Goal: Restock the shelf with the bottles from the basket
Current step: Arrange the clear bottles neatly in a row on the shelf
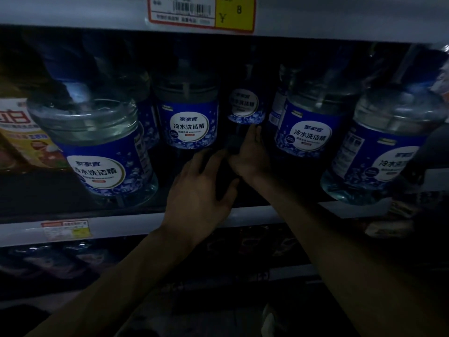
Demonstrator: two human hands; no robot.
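A dark bottle [227,170] stands in the gap at the middle of the shelf [136,227]; it is too dim to see any detail. My left hand [199,190] grips its lower body, thumb on the right side. My right hand [251,152] holds its upper part, fingers reaching towards the back. Clear bottles with blue labels stand around the gap: one at the front left [97,152], one left of my hands [188,122], a small-looking one far back [245,107], and two to the right [308,128] [386,154]. The basket is out of view.
A yellow and red price tag [201,13] hangs on the shelf board above. A yellow carton [21,137] stands at the far left. A lower shelf [60,261] holds dark packs. A price label [65,229] sticks on the shelf's front edge.
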